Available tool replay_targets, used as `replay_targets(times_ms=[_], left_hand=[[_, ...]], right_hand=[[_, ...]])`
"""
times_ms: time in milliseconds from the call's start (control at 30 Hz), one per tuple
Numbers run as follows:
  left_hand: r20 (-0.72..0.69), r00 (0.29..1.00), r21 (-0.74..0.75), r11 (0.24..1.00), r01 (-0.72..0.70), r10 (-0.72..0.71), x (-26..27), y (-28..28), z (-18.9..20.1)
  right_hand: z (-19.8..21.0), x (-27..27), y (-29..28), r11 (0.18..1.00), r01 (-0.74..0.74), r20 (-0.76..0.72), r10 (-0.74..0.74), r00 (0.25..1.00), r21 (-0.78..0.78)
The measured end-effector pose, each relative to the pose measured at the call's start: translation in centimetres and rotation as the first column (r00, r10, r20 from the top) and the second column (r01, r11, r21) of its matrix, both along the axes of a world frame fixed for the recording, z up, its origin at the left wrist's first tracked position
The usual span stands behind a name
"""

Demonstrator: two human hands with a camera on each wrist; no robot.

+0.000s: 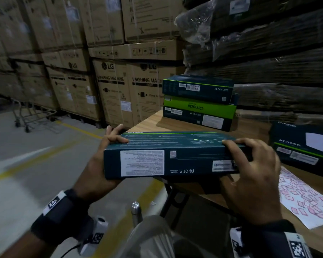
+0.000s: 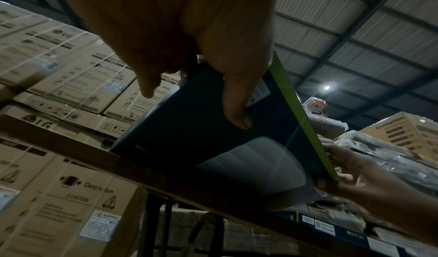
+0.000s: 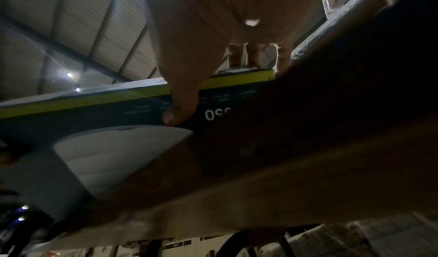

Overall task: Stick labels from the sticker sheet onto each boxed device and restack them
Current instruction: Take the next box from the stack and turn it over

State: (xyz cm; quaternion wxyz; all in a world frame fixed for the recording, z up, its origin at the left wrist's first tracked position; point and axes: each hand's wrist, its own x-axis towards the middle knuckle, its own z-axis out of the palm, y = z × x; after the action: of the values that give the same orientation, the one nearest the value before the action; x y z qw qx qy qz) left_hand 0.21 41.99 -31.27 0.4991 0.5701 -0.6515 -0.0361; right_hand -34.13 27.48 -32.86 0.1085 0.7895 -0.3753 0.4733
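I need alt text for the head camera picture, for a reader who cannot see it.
Both hands, left hand and right hand, hold a dark boxed device flat over the wooden table's edge. Behind it stands a stack of similar boxes; a sticker sheet lies at right.

Left hand (image 1: 103,162) and right hand (image 1: 254,175) raised, fingers curled, gripping opposite ends of box (image 1: 172,157).

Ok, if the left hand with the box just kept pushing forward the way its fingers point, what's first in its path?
Probably the stack of boxes at the far end of the table; the held box would reach it before the left hand does. Depth is unclear, so the line may pass left of the stack.
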Motion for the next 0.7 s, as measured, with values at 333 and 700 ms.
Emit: replay_targets(times_ms=[333,700], left_hand=[[0.380,0.862,-0.284,0.929,-0.238,0.336,-2.9,-0.5,-0.2],[0.279,0.934,-0.103,0.974,-0.200,0.221,-0.9,-2.5,0.4]], right_hand=[[0.0,2.7,2.2,0.999,0.005,0.025,-0.004,1.000,-0.050],[-0.5,1.6,0.7,0.970,-0.226,0.053,0.222,0.974,0.085]])
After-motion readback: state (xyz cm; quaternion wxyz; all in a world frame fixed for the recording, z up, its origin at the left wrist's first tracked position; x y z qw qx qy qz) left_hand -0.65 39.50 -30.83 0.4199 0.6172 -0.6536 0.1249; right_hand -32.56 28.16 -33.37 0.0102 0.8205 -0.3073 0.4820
